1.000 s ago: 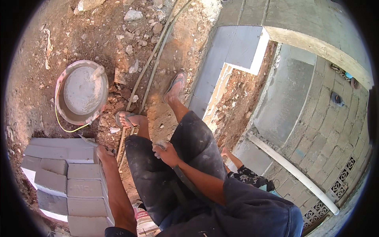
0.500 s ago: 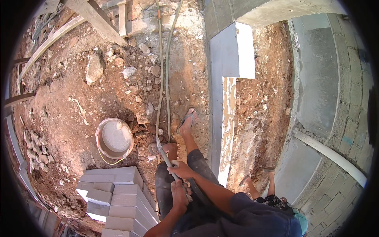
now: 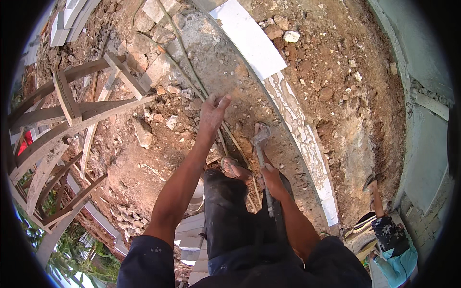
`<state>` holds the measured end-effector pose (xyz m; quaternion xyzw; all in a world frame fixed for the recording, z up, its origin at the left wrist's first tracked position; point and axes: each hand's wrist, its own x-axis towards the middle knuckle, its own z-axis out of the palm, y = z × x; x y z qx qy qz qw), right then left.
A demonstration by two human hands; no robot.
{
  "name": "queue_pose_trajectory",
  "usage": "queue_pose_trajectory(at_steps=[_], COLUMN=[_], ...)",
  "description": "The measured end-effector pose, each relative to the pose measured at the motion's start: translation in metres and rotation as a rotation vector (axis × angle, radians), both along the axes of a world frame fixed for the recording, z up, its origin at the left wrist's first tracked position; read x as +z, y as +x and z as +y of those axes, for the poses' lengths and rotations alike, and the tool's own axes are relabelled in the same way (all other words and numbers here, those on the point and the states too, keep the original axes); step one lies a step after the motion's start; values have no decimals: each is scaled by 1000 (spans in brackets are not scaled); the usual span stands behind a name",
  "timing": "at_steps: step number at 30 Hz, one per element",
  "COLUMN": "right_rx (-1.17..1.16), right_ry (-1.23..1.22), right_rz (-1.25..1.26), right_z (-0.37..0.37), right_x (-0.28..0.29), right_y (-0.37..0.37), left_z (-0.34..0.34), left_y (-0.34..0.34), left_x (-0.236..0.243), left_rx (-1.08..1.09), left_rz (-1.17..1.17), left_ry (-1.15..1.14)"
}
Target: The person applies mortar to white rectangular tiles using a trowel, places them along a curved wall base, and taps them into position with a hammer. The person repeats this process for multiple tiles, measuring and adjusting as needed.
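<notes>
The long, grey trowel-like tool (image 3: pixel 260 152) is in front of the person's right thigh, its broad end pointing away, just over a sandalled foot (image 3: pixel 258 128) as seen from above. The right hand (image 3: pixel 272 178) is wrapped around its shaft, part of which shows on the near side of the fist. It looks rigid and fairly light, probably a little heavier toward the broad end, where a dull grey coating suggests dried or wet mortar; that could make it gritty or slick, so the bare shaft behind that end seems the best place to hold, with fingers clear of the edge. It does not look fragile. The left hand (image 3: pixel 214 111) is stretched forward above 2 thin hoses (image 3: pixel 184 55), fingers partly curled; nothing shows in it, though I cannot tell whether something small is pinched there. Right of the tool runs a low wall strip (image 3: pixel 298 120) with pale, wavy patches on top, and a smooth white block (image 3: pixel 249 38) lies at its far end. A pale container (image 3: pixel 196 198) is mostly hidden behind the left forearm, near stacked grey blocks (image 3: pixel 189 235). Farther out are a timber frame (image 3: pixel 67 98) at left and 1 co-worker (image 3: pixel 396 261) in a turquoise top at lower right.
</notes>
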<state>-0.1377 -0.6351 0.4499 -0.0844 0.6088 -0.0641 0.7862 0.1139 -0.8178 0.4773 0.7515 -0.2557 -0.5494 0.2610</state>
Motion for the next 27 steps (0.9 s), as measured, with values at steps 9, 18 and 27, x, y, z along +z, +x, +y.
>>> queue_pose_trajectory(at_steps=[9, 18, 27], right_rx=[-393, -811, -1216], right_ry=[93, 14, -22], right_rz=[70, 41, 240], right_z=[-19, -83, -168], right_x=[-11, -51, -72], right_y=[44, 91, 154], left_z=[-159, -162, -157], left_y=[-41, -20, -16], left_x=[-106, -121, -111], left_rx=[218, 98, 215], left_rz=[184, 238, 193], left_ry=[-34, -52, -19])
